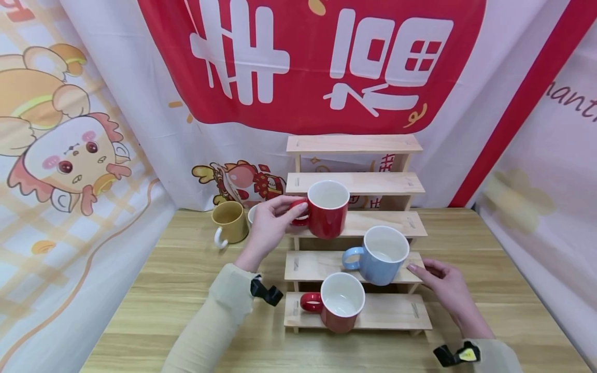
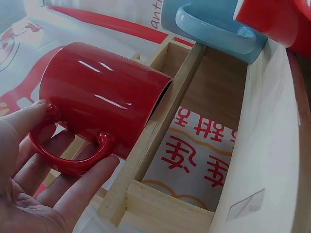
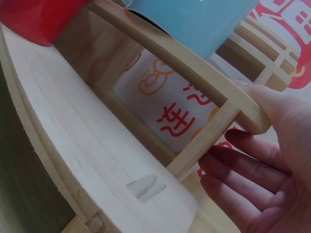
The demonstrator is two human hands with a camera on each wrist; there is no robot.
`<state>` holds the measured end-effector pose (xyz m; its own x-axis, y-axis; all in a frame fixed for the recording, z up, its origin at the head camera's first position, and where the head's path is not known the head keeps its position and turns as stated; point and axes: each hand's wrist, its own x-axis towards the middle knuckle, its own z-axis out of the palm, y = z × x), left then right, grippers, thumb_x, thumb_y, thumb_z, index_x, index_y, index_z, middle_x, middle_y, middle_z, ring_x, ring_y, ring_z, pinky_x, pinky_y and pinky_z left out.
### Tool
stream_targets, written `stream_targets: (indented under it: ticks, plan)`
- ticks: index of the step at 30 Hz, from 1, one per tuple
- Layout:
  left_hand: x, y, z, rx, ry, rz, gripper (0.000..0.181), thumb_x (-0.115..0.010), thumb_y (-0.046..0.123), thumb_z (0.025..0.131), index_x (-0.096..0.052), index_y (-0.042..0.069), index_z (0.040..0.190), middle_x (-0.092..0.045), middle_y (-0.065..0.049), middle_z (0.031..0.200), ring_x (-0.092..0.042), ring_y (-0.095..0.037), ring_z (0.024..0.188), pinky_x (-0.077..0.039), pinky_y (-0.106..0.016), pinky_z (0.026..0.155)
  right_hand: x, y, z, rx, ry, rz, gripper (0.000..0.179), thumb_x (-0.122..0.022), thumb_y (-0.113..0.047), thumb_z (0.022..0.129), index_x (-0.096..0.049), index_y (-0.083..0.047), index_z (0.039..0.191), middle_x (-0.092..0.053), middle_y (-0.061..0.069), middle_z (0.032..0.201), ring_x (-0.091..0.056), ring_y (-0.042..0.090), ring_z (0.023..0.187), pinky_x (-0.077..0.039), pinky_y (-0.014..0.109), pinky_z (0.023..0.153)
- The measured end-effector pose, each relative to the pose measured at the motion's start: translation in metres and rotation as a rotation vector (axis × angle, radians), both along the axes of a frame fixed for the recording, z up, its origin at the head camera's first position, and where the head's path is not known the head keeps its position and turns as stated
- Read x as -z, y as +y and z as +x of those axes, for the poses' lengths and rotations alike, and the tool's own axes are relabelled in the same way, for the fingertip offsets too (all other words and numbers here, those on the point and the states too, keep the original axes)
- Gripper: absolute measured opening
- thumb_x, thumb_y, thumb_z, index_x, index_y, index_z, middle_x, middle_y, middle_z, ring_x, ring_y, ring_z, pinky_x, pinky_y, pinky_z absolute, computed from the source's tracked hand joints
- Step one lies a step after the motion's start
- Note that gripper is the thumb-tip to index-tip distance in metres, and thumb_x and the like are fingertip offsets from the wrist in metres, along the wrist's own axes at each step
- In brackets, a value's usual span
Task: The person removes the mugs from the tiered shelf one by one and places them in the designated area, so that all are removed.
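Observation:
A glossy red mug (image 1: 328,220), white inside, is upright at the third step from the bottom of a stepped wooden shelf (image 1: 392,313). My left hand (image 1: 272,223) grips its handle, thumb on top and fingers underneath; whether its base touches the board cannot be told. My right hand (image 1: 445,290) holds the right end of the second step, thumb on the board (image 3: 245,114) and fingers below it. On that step stands a light blue mug (image 1: 380,264), handle to the left. Another red mug (image 1: 339,320) stands on the lowest step, handle also left.
A mustard mug (image 1: 233,230) with a white handle stands on the wooden table (image 1: 154,311) left of the shelf. Beside it a white rim (image 1: 252,213) shows, mostly hidden behind my left hand. Two upper steps (image 1: 354,143) rise behind, close to the printed cloth (image 1: 298,114).

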<state>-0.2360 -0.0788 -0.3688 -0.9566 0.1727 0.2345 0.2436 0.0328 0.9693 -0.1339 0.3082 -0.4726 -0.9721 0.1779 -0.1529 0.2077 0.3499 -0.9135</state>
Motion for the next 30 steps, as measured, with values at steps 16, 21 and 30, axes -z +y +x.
stream_targets:
  ticks: [16,21,30]
  plan:
    - [0.002,0.002,-0.002,-0.033,-0.009,0.049,0.026,-0.083,0.028,0.088,-0.077,0.012,0.108,-0.077,-0.005,0.104,-0.073,-0.025,0.099,-0.062,-0.035,0.079,0.0,0.0,0.0,0.001,0.016,0.002,0.068,-0.073,-0.043,0.095,-0.055,0.007,0.137,-0.064,0.012,0.121,-0.06,0.004,0.098,-0.057,0.022,0.082]
    - [0.004,0.001,-0.002,-0.057,0.015,0.043,0.025,-0.084,0.028,0.087,-0.077,0.01,0.105,-0.077,-0.005,0.101,-0.074,-0.022,0.095,-0.062,-0.033,0.076,-0.001,0.0,0.0,-0.002,-0.025,0.006,0.073,-0.072,-0.048,0.094,-0.053,0.006,0.139,-0.06,0.015,0.126,-0.059,0.005,0.099,-0.056,0.022,0.083]
    - [0.002,-0.01,0.01,-0.075,0.07,0.102,0.024,-0.082,0.022,0.09,-0.075,0.005,0.105,-0.077,-0.009,0.101,-0.075,-0.03,0.091,-0.064,-0.038,0.068,-0.001,-0.001,-0.001,0.003,-0.016,0.009,0.071,-0.072,-0.048,0.094,-0.055,0.005,0.137,-0.061,0.015,0.125,-0.059,0.007,0.099,-0.056,0.021,0.082]
